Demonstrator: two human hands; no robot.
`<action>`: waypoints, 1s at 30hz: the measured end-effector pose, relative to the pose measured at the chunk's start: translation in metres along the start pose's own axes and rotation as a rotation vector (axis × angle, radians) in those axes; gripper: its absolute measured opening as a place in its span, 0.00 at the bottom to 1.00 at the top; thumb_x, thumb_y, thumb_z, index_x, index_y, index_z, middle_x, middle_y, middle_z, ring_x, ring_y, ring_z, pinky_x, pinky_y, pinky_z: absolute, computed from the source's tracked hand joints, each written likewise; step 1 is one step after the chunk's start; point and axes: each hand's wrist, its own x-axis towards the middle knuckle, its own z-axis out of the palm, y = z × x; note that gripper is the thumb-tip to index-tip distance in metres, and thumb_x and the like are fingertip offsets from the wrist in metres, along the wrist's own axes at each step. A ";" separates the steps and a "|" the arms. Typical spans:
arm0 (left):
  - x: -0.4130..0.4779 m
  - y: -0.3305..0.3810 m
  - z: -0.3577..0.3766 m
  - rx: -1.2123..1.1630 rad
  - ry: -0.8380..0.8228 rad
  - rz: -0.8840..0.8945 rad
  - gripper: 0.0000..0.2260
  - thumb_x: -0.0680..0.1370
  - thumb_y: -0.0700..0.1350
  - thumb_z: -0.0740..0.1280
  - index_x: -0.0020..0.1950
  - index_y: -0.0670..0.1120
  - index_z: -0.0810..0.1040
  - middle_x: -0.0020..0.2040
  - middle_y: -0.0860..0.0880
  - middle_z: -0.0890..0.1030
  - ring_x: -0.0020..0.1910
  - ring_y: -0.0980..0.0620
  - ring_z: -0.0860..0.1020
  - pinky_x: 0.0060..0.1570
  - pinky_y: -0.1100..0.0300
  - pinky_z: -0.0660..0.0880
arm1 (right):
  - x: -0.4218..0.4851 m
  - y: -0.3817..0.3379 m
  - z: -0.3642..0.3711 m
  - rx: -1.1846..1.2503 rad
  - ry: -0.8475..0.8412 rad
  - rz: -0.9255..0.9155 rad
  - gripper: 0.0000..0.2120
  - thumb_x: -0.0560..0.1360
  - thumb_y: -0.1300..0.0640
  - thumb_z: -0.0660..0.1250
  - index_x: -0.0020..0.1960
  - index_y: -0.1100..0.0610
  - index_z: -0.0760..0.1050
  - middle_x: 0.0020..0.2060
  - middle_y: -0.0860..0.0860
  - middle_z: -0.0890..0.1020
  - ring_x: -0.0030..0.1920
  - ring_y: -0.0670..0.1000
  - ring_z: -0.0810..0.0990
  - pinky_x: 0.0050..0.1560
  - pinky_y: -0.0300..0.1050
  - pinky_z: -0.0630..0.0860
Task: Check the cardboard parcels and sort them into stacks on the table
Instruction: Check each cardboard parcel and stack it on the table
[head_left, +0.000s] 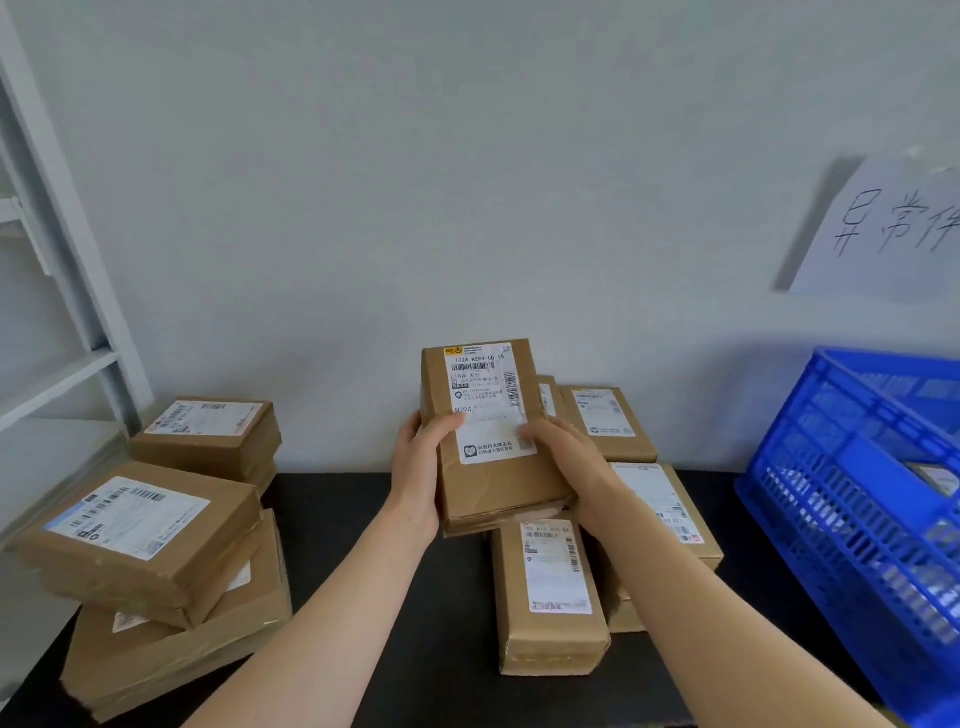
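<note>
The left hand (415, 470) and right hand (569, 460) hold a parcel (498, 491), fingers (536, 431) curled round it. Blue crate (852, 415) at three o'clock.

A black matte tabletop (374, 519) is seen, set against a pale wall (467, 182). On its left, two stacks of brown cardboard parcels are carried: a near stack (171, 613) built on a wide flat box, and a far stack (208, 441) by the wall. Right of centre a narrow brown labelled parcel (550, 597) is laid lengthwise, with a cluster of brown parcels (670, 514) crowded just behind it. A blue slatted plastic crate (841, 509) is stood at the right.
</note>
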 end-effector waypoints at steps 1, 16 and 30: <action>-0.001 0.000 0.009 -0.007 -0.019 -0.005 0.15 0.74 0.49 0.70 0.60 0.53 0.76 0.50 0.49 0.84 0.49 0.47 0.82 0.38 0.54 0.79 | 0.000 -0.002 -0.009 0.014 0.005 0.001 0.12 0.70 0.50 0.70 0.54 0.47 0.77 0.50 0.50 0.83 0.51 0.53 0.82 0.56 0.53 0.78; -0.015 -0.037 0.193 -0.015 -0.210 -0.103 0.19 0.71 0.52 0.71 0.61 0.49 0.77 0.48 0.45 0.85 0.49 0.44 0.83 0.45 0.49 0.80 | -0.013 -0.021 -0.192 0.135 0.201 0.018 0.19 0.69 0.45 0.72 0.57 0.52 0.77 0.48 0.52 0.84 0.50 0.55 0.83 0.55 0.53 0.79; -0.040 -0.085 0.447 0.016 -0.361 -0.062 0.19 0.73 0.50 0.71 0.62 0.48 0.76 0.49 0.45 0.85 0.47 0.45 0.84 0.40 0.51 0.81 | -0.028 -0.052 -0.447 0.203 0.285 -0.102 0.12 0.69 0.47 0.72 0.47 0.53 0.82 0.43 0.51 0.86 0.46 0.53 0.84 0.52 0.50 0.80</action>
